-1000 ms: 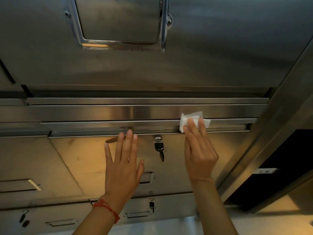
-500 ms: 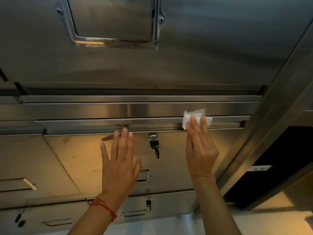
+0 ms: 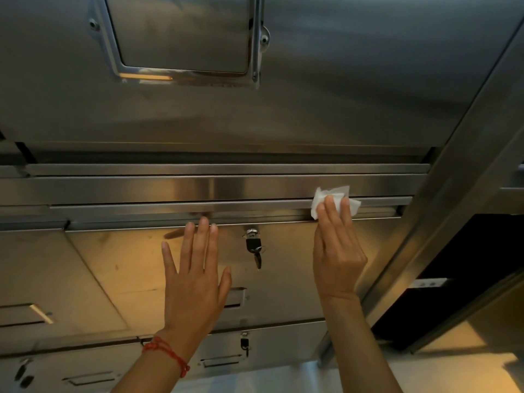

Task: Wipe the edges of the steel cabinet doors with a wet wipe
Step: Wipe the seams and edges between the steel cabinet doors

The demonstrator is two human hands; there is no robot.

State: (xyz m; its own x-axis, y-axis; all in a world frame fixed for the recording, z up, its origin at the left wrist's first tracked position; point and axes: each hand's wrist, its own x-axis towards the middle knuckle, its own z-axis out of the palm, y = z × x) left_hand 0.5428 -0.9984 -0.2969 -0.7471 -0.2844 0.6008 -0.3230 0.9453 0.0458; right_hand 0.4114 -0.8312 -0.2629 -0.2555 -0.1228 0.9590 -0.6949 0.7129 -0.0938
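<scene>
A steel cabinet door (image 3: pixel 136 265) fills the middle of the view, with its top edge (image 3: pixel 255 212) running left to right. My right hand (image 3: pixel 337 248) presses a crumpled white wet wipe (image 3: pixel 334 201) against that edge near its right end, fingers straight over the wipe. My left hand (image 3: pixel 195 279) lies flat on the door face with fingers spread and straight, fingertips near the top edge. A red thread bracelet circles my left wrist.
A key (image 3: pixel 253 246) hangs in the lock between my hands. A recessed pull (image 3: pixel 236 297) sits by my left thumb. Lower doors (image 3: pixel 269 350) carry another key. A steel post (image 3: pixel 453 180) rises at the right, a dark opening (image 3: pixel 467 279) beside it. A framed hatch (image 3: pixel 184 38) sits above.
My right hand has slid the wipe to the right along the door's top edge. My left hand stays flat on the door face.
</scene>
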